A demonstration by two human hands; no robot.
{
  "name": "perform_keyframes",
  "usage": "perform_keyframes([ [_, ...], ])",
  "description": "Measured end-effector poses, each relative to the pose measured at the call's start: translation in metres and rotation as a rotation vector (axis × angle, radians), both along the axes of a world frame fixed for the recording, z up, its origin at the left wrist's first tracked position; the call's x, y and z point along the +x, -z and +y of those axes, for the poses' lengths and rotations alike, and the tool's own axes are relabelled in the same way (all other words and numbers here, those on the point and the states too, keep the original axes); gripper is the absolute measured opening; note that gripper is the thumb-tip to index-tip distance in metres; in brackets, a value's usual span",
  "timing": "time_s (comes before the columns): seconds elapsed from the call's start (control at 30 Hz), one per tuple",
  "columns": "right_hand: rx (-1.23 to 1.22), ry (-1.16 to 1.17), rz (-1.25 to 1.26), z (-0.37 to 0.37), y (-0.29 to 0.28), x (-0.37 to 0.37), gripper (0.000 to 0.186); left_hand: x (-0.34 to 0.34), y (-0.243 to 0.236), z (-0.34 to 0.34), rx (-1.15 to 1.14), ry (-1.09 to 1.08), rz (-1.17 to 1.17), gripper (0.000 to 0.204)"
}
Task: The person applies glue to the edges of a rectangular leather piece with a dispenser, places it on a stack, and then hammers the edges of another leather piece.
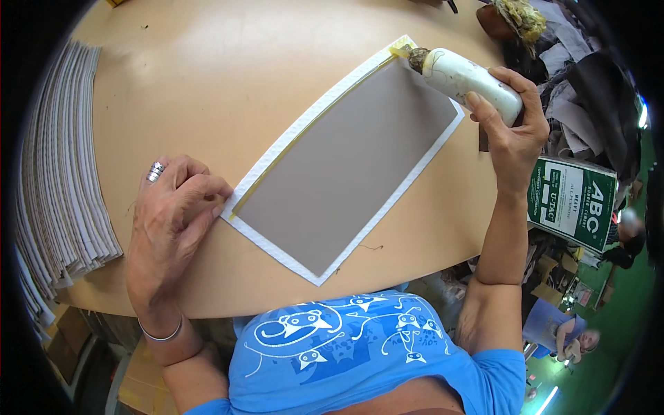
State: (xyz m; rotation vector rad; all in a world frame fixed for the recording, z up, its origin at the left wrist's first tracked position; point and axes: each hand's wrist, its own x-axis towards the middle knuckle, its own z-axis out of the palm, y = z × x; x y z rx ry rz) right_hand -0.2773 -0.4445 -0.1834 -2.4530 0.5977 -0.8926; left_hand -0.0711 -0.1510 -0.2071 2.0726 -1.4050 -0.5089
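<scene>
A grey fabric panel [346, 159] with a white border on its visible edges lies slantwise on the table. Along its far-left long edge runs a thin yellowish line of glue [297, 155]. My left hand [169, 214] pinches the panel's near-left corner between thumb and fingers. In my right hand [519, 131] is a white glue bottle [463, 76], tipped sideways over the far corner. Its dark, crusted nozzle [417, 59] points left and meets the yellow glue at that corner; whether it touches the fabric I cannot tell.
At the left of the tan table [159, 90] stands a tall stack of white-edged sheets [62, 173]. A green and white can [574, 200] is beyond my right forearm. Dark cloth scraps [577, 104] and a yellow-crusted brown pot [501, 21] crowd the far right. Another person [553, 328] sits farther off.
</scene>
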Motion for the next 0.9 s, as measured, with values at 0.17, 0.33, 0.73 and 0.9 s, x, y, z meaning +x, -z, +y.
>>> perform_keyframes([
  [0.17, 0.056, -0.077, -0.081, 0.012, 0.002, 0.004, 0.033, 0.001, 0.000, 0.000, 0.003, 0.004, -0.016, 0.021],
  [0.33, -0.031, -0.129, -0.052, 0.018, -0.001, 0.004, 0.033, 0.001, -0.001, -0.001, 0.005, 0.005, -0.022, 0.020],
  [0.73, -0.020, -0.265, -0.052, 0.040, -0.004, 0.006, 0.035, 0.002, 0.001, 0.000, -0.020, 0.014, -0.011, 0.020],
  [0.9, -0.009, -0.220, -0.037, 0.042, -0.006, 0.007, 0.036, 0.003, 0.001, 0.000, -0.032, 0.015, -0.016, 0.019],
])
